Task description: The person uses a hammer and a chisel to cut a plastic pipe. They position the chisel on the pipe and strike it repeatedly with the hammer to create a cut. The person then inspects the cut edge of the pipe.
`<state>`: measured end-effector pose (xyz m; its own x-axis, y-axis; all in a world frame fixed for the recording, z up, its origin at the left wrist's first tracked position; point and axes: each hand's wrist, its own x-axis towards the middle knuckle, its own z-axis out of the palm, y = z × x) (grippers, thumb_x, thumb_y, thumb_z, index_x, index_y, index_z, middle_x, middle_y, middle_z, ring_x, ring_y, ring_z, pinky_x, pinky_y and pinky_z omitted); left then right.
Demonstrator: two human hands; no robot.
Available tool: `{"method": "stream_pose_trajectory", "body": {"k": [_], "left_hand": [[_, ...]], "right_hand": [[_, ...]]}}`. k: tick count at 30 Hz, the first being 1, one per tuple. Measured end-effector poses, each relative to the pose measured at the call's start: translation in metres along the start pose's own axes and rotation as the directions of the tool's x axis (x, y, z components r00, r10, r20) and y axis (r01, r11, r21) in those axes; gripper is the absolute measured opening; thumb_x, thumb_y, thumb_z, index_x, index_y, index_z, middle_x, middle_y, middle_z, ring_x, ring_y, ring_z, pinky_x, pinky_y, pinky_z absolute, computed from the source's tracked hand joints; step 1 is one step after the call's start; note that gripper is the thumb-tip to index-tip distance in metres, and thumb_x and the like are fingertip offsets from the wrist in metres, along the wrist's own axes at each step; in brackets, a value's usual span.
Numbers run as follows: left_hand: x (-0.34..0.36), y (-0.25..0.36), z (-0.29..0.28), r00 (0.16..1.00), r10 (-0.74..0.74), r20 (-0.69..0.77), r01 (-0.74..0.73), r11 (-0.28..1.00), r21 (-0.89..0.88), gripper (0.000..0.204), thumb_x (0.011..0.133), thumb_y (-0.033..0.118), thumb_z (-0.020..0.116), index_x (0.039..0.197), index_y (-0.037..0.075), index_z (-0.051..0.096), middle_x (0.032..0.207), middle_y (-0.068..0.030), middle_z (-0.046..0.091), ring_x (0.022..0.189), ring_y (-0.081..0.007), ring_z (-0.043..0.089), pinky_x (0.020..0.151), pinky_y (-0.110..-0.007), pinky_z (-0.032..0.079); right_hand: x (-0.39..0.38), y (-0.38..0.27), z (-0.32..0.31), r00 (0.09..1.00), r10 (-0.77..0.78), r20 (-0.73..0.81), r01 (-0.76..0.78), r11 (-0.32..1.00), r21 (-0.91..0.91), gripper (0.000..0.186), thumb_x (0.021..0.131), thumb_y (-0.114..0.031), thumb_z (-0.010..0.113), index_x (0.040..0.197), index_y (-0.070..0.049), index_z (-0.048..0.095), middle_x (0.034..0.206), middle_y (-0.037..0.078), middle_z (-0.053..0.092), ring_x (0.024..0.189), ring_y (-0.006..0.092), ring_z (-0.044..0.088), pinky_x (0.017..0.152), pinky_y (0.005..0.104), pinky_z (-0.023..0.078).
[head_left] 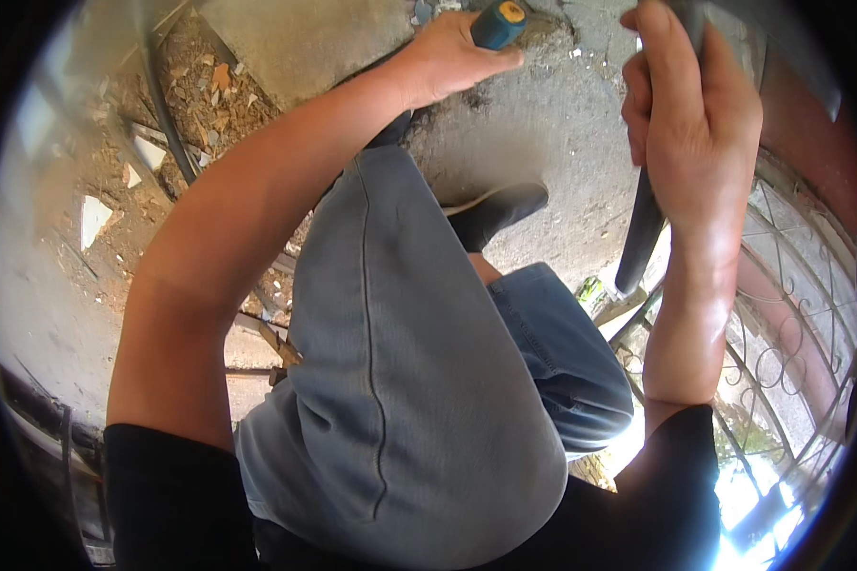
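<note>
At the upper middle, my left hand (pixel 452 62) grips a tool by its blue handle (pixel 493 29) with a yellow end cap, held over the worn concrete. The tool's working end is hidden. My right hand (pixel 690 124) is wrapped round a long dark handle (pixel 638 243) at the upper right, raised to the right of the blue tool and apart from it. That handle's lower end points toward my knee; its top runs out of view.
My bent legs (pixel 414 362) and dark shoe (pixel 490 214) fill the middle. Dry leaves, white shards (pixel 95 219) and a dark hose (pixel 167 124) lie on the left. A curled metal grille (pixel 781 352) and pinkish ledge (pixel 800 152) line the right.
</note>
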<state>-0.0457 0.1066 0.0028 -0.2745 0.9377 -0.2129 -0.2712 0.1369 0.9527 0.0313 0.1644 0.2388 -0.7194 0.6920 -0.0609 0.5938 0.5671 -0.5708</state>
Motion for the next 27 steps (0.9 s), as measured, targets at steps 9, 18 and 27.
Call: {"method": "stream_pose_trajectory", "body": {"k": [9,18,27], "left_hand": [[0.002,-0.003,-0.009,1.000,-0.022,0.000,0.022,0.991,-0.136,0.021,0.088,0.028,0.081,0.092,0.009,0.070,0.079,0.0044,0.064,0.071,-0.0045,0.056,0.065,-0.024,0.046],[0.006,0.001,0.000,1.000,0.020,-0.008,-0.020,0.994,-0.103,0.024,0.088,0.031,0.080,0.094,0.011,0.069,0.075,0.0047,0.058,0.066,-0.0057,0.052,0.060,-0.026,0.043],[0.013,-0.005,0.006,0.997,0.038,0.061,-0.032,0.995,-0.096,0.025,0.087,0.028,0.081,0.096,0.007,0.072,0.082,0.0036,0.064,0.073,-0.0072,0.057,0.068,-0.029,0.047]], "right_hand": [[0.005,0.011,-0.001,1.000,0.012,0.011,-0.010,0.991,-0.133,0.034,0.102,-0.037,0.061,0.099,-0.005,0.067,0.061,-0.004,0.050,0.048,0.0028,0.044,0.041,0.0213,0.031],[-0.005,-0.011,0.001,0.988,0.130,-0.078,-0.126,0.990,0.063,0.028,0.104,-0.026,0.059,0.089,-0.004,0.061,0.057,-0.005,0.049,0.049,0.0033,0.044,0.044,0.0215,0.033],[-0.023,0.042,0.013,0.997,0.036,0.073,-0.024,0.986,-0.164,0.033,0.098,-0.031,0.065,0.095,0.002,0.066,0.074,0.025,0.065,0.070,0.0431,0.066,0.062,0.0455,0.051]]}}
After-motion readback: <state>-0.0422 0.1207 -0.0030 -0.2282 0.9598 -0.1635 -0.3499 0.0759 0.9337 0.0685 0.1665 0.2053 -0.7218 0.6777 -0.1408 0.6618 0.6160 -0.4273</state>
